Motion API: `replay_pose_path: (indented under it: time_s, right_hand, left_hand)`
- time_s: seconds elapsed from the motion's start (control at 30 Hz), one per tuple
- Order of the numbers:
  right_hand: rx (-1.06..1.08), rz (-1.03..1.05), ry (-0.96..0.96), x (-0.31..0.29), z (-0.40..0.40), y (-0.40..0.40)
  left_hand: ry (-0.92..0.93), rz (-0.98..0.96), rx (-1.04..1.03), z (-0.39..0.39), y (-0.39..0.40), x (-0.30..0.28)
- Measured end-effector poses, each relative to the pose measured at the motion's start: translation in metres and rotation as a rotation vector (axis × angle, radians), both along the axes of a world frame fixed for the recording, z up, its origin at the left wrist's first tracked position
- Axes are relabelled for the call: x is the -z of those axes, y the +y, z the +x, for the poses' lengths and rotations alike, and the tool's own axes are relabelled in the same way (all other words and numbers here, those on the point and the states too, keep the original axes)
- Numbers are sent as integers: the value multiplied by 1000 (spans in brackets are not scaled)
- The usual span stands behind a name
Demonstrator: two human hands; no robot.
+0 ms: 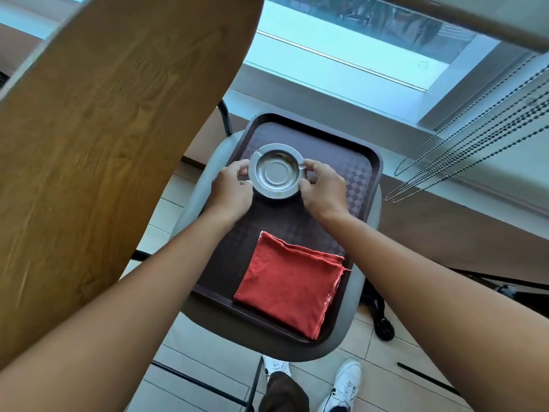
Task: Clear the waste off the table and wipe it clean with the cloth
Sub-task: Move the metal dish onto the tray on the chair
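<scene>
Both the left hand (230, 191) and right hand (322, 190) pinch the rim of the empty metal ashtray (276, 171) over the far end of the brown tray (365, 173), so clearing looks nearly done, while the folded red cloth (289, 282) lies unused at the near end and the wooden table (104, 129) at left is not yet wiped.

Ashtray (276, 171) on tray (361, 185) behind cloth (289, 285); tray on chair (353, 295); table (104, 129) left.

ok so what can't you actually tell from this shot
- Table top, head view: only part shows, cut off by the left and top edges, so any waste elsewhere is unseen.
- Metal dish: whether it rests on the tray or is lifted; left hand and right hand cover its sides.
- Red cloth: folded, so its inner layers are hidden.
</scene>
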State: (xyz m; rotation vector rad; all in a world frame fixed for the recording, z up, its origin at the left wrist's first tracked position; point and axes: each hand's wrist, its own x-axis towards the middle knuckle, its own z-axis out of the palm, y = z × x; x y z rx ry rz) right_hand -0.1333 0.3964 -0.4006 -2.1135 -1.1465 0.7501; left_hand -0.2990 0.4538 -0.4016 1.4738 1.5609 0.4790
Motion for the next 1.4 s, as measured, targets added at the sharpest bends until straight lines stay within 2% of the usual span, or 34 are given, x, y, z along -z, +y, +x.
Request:
replay_pose_path:
  time_s: [0.43, 0.9, 1.13, 1.4]
  right_hand:
    - [-12, -36, 130, -6, -5, -3]
    - [-84, -60, 111, -13, -2, -9]
    - [-114, -119, -14, -35, 3, -20]
    - [-116, -82, -113, -118, -2, -46]
  left_hand:
    - [11, -4, -23, 0, 5, 9]
    - [15, -14, -27, -9, -1, 10]
    - [23, 33, -17, -21, -14, -23]
    - [-11, 189, 53, -17, -34, -112]
